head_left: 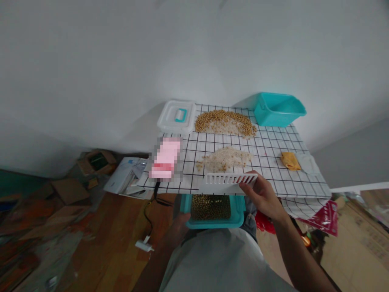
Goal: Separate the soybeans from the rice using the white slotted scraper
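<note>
My right hand is closed on a white slotted plastic strip, holding it along the near edge of the table. Below that edge, against my body, is a teal tub with dark green beans and some yellowish ones inside. At the tub's left rim, my left hand is closed around the side; its fingers are partly hidden. Just beyond the strip lies a pile of white rice grains with a few yellow beans. Farther back, a curved heap of yellow soybeans borders more rice.
On the checked tablecloth stand a white lid with a teal handle and a teal bin. A blurred pink device with a cable lies left, a yellow cloth right. Cardboard boxes sit on the floor.
</note>
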Demonstrator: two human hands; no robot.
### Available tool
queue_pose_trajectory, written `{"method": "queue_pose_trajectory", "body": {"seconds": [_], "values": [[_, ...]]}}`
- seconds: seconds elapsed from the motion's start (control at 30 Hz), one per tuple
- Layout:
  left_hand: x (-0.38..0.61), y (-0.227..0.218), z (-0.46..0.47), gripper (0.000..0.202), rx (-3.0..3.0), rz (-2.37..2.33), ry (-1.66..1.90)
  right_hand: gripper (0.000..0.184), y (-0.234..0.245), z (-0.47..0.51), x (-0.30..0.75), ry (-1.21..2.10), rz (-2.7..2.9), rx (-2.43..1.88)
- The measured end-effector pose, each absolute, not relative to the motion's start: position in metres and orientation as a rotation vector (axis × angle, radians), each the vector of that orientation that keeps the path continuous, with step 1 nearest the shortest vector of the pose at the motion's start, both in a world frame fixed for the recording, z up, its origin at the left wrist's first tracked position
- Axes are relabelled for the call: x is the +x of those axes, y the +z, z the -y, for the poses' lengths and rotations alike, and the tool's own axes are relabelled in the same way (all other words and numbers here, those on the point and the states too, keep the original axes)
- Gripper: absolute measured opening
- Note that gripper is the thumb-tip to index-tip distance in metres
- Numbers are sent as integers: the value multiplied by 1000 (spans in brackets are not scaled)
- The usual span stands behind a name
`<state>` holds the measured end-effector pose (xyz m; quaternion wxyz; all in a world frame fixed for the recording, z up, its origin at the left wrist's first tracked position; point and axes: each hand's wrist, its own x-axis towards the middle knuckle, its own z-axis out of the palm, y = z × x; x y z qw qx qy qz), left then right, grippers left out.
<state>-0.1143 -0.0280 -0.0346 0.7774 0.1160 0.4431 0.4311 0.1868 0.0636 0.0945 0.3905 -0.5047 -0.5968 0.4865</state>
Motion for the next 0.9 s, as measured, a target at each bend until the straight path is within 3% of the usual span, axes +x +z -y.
{"method": "queue_pose_trajectory", "body": {"seconds": [0.33,0.5,0.7,0.9], "values": [[-106,-22,24,36,175,-918,948,22,103,-134,165,901,1544,-1185],[-109,-15,21,27,194,-892,939,18,107,-177,149,908,1769,-1109],[-104,-20,21,49,184,-803,1026,20,108,-199,148,976,1931,-1062],[-105,-23,19,44,195,-777,998,24,108,-200,164,1029,1977,-1071]]}}
